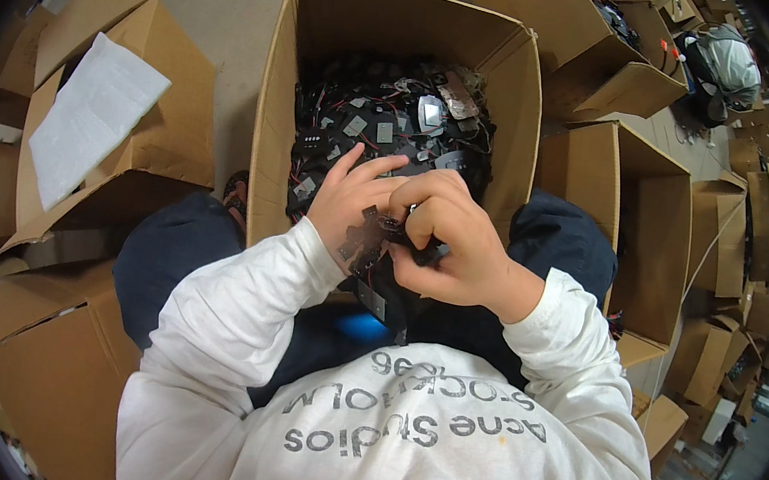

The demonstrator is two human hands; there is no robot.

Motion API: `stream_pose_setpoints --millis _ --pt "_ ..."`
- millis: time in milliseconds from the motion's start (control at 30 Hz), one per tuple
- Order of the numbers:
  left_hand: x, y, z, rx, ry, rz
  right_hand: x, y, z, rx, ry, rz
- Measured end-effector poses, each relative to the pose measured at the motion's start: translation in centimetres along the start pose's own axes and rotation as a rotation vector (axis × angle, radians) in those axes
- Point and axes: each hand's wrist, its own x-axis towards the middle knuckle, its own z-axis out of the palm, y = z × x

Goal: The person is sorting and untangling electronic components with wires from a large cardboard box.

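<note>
Both my hands meet above the near edge of a tall cardboard box (pixel 271 116). My right hand (pixel 464 244) has its fingers curled tightly round a black plastic part with thin wires (pixel 369 238). The part hangs in front of my left palm and wrist, and its lower end reaches down toward my lap. My left hand (pixel 352 188) supports it from the left, two fingers stretched out toward the box; its other fingers are hidden behind the part and my right hand. Inside the box lies a heap of black electronic parts (pixel 370 112) with silvery plates and red wires.
An opened carton (pixel 173 115) with a white foam sheet (pixel 97 121) on it stands to the left, above a closed carton (pixel 52 374). At the right are an open box (pixel 652 240), another carton (pixel 575 35) and a grey-and-black bag (pixel 722 65). My knees flank the middle box.
</note>
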Motion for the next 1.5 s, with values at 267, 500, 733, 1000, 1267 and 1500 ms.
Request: stream_pose_setpoints --millis 267,500,733,1000,1267,1500 --pt "0.0 0.3 -0.1 -0.014 -0.050 -0.013 0.1 -0.6 -0.1 -0.028 -0.087 0.110" --pt "0.1 0.6 0.3 0.017 -0.064 0.026 0.3 -0.3 -0.4 -0.024 -0.095 0.179" --pt "0.3 0.4 0.2 -0.086 -0.130 0.004 0.0 0.1 -0.6 0.008 -0.059 0.086" --pt "0.3 -0.5 1.3 -0.027 -0.200 0.156 -0.4 0.9 -0.4 0.275 -0.191 -0.002" --pt "-0.2 -0.2 1.2 -0.291 -0.211 0.018 -0.5 0.7 0.0 0.418 -0.098 0.130" --pt "-1.3 -0.7 1.6 -0.483 -0.130 0.069 0.9 0.6 -1.1 0.265 -0.288 0.105"
